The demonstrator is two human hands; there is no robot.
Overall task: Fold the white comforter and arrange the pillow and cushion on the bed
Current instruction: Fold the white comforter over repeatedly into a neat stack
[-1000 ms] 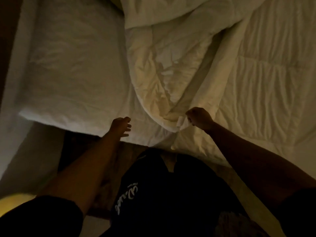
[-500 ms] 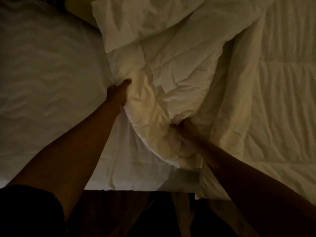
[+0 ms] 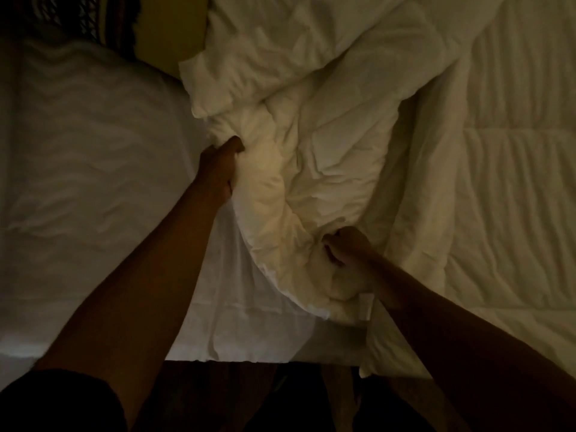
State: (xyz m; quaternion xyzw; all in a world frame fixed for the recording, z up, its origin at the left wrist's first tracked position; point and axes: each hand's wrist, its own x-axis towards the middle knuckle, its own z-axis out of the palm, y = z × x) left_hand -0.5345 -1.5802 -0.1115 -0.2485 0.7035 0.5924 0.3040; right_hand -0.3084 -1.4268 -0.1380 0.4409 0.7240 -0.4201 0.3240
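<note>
The white comforter (image 3: 327,145) lies bunched in the middle of the bed and spreads flat and quilted to the right. My left hand (image 3: 219,165) grips its rumpled left edge, fingers curled into the fabric. My right hand (image 3: 346,247) grips a fold of the comforter near the bed's front edge. The bare white bed sheet (image 3: 87,188) shows at the left. A dark patterned cushion (image 3: 78,17) lies at the top left corner, partly cut off. No pillow is clearly told apart from the bedding.
The room is dim. The bed's front edge (image 3: 233,360) runs across the bottom, with dark floor and my legs below it. A yellowish surface (image 3: 174,32) shows beside the cushion at the top.
My left hand reached forward from the bed's edge and took hold of the comforter's left edge. My right hand kept its grip on the comforter and the view moved over the bed.
</note>
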